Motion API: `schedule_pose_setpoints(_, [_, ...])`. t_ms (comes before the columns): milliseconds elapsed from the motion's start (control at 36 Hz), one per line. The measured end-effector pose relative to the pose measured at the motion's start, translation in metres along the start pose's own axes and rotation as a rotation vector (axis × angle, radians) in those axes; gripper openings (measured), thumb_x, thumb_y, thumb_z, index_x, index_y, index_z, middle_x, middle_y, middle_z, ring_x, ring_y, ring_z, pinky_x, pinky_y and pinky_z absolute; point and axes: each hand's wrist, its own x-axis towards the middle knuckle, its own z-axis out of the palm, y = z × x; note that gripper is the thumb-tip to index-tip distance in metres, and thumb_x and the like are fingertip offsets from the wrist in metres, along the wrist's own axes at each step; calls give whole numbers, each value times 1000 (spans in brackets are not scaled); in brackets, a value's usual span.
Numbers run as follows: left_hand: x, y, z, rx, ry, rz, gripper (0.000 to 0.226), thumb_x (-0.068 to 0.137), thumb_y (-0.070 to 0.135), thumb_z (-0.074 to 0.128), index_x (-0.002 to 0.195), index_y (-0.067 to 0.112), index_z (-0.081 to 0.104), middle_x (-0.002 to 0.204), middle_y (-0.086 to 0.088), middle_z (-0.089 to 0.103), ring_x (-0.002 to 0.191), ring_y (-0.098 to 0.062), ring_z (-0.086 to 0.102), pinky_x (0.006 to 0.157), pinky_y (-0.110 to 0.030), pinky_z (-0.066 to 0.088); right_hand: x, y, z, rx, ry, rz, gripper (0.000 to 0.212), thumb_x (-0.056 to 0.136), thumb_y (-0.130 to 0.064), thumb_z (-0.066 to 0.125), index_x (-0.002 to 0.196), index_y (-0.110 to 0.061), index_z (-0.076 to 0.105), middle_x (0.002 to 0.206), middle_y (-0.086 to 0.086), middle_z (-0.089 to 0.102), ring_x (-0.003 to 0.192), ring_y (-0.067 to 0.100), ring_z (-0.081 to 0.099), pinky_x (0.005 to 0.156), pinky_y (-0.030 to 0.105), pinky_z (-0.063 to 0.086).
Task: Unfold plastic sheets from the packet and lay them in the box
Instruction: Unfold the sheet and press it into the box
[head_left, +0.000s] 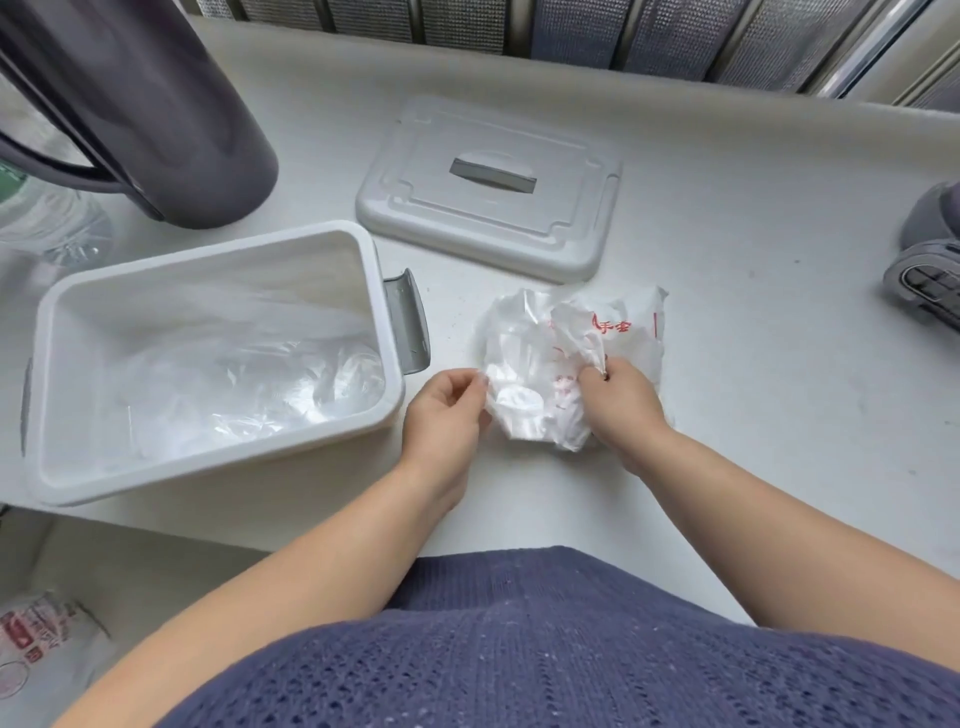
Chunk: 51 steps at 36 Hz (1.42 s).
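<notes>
Both hands work just right of the box (218, 358): left hand (441, 415) pinches the packet (566, 364) edge, right hand (618, 400) grips crumpled plastic. Box holds clear sheets (234, 384). Lid (493, 187) behind; kettle (135, 109) behind-left.

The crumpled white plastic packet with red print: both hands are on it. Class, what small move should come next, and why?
Probably pull one sheet free. The left hand pinches the edge of the crumpled white plastic packet with red print while the right hand grips thin plastic at its mouth. The open white rectangular box beside it already holds clear sheets.
</notes>
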Motion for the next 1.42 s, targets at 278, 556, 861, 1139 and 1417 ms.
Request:
schedule_pose_setpoints(278, [-20,46,10,-128,-245,218,16,100,4,43,91,10,55,95,-8,61,90,-19,62,82,-32,56,3,-9,-5,70,40,145,37,91,-29,45,122,-7,45,113,13,59,102,33,57,89,41,49])
schedule_pose_setpoints(556, [-28,52,6,-48,-195,218,12,96,8,54,87,13,60,93,-6,65,91,-15,64,80,-27,56,-50,-61,-6,537,103,-312,24,93,-40,49,87,-18,56,88,-6,59,84,8,55,85,33,46])
schedule_pose_setpoints(861, [-26,48,5,136,-134,286,28,85,-7,63,76,20,60,77,1,65,76,-16,62,79,-36,56,-61,-65,-9,533,-146,-421,16,90,-17,62,75,-18,64,68,-5,64,62,4,59,58,20,48])
schedule_pose_setpoints(1139, [-21,48,7,186,-113,279,37,84,-11,60,74,24,64,78,2,67,78,-18,61,84,-46,54,-51,-57,-20,560,-252,-205,19,91,-36,58,95,-18,59,88,2,62,74,16,59,60,27,50])
schedule_pose_setpoints(1417, [-25,50,9,133,-140,327,16,95,9,56,81,14,60,83,-3,66,83,-16,63,79,-30,57,-47,-57,-23,434,-154,-270,15,89,-15,63,79,-6,68,64,-1,58,53,11,51,57,31,48])
